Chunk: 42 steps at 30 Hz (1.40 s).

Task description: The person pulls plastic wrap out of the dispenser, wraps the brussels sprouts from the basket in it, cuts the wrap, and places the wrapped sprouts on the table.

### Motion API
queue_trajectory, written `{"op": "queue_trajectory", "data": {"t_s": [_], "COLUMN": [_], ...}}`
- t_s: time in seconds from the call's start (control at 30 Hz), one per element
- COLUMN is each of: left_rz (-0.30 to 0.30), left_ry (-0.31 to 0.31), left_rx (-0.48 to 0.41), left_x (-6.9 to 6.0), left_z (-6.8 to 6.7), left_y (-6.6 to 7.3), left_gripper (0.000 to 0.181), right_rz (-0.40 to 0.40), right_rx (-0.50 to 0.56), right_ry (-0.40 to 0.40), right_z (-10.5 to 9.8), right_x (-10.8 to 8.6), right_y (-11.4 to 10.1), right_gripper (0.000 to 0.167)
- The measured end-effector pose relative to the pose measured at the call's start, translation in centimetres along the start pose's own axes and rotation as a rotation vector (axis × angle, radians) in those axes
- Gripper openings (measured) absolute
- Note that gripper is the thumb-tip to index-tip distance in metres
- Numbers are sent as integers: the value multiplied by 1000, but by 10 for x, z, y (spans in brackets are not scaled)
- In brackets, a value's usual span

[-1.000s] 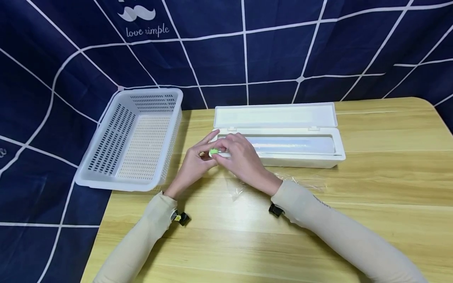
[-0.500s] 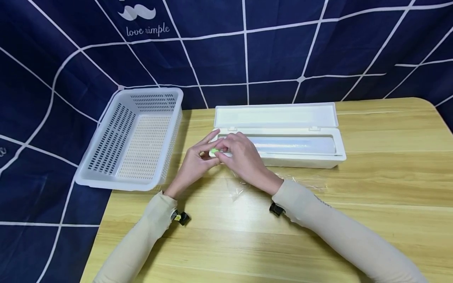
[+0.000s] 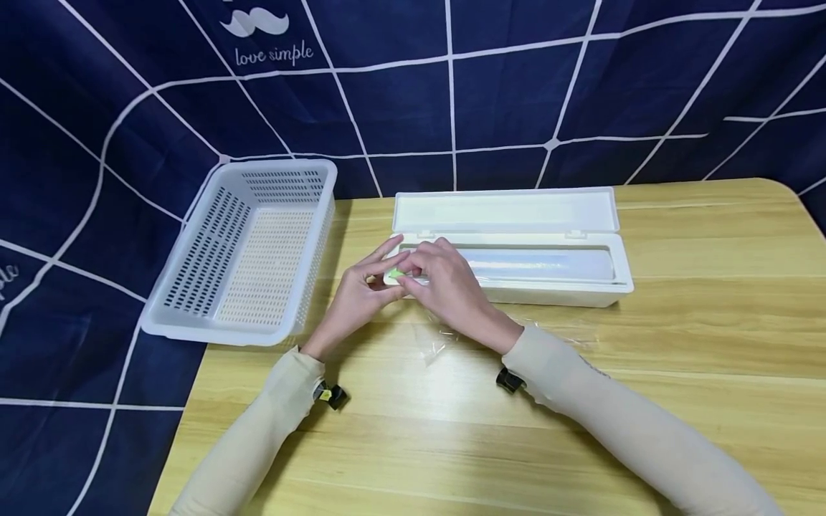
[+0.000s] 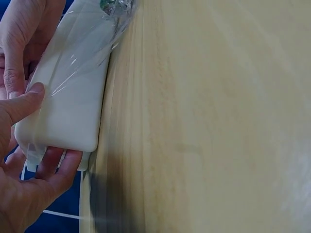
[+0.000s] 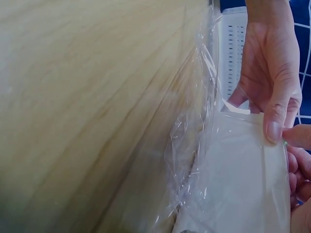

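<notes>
Pinching small bright-green piece (image 3: 395, 274) in fingers of right hand (image 3: 448, 287), mid-frame, at left end of long white open-lidded plastic box (image 3: 548, 294). Clamping that end in fingers of left hand (image 3: 356, 292). See clear crinkled plastic film (image 5: 187, 167) down box front.

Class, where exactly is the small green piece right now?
In the head view, the small green piece is at the near left corner of the white box, pinched by the right hand, with the left hand gripping that end.
</notes>
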State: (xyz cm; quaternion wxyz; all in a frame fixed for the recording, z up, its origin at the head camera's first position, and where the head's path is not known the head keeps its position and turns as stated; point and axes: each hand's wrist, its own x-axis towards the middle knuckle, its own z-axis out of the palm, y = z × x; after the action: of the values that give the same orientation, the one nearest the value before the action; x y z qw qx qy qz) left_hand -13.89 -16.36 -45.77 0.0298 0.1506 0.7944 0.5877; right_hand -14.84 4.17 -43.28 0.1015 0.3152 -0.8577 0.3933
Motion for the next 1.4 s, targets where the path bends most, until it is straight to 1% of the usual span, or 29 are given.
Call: {"op": "queue_trajectory", "data": {"t_s": [0.27,0.43,0.87,1.17,1.4], "left_rz": [6,2,-37,1,6], "left_ry": [2,8,27,22,8], "left_rx": [-6,11,44,35,56], "left_x": [0,1,1,1,1], "left_z": [-1,-1,5,1,1], "left_y": [-1,-3,1,-2,-2], "left_gripper": [58,56,55,53,54], "right_rz": [5,2,8,-4,-22], "right_rx": [22,50,91,108,83], "right_ry": [-19,-20,-59,-65,-68], "right_z": [-3,-5,-10,-11,-14], "right_x": [-1,-1,-5,-4,-6], "right_y": [2,3,7,9,10], "right_gripper": [11,11,8,11,9]}}
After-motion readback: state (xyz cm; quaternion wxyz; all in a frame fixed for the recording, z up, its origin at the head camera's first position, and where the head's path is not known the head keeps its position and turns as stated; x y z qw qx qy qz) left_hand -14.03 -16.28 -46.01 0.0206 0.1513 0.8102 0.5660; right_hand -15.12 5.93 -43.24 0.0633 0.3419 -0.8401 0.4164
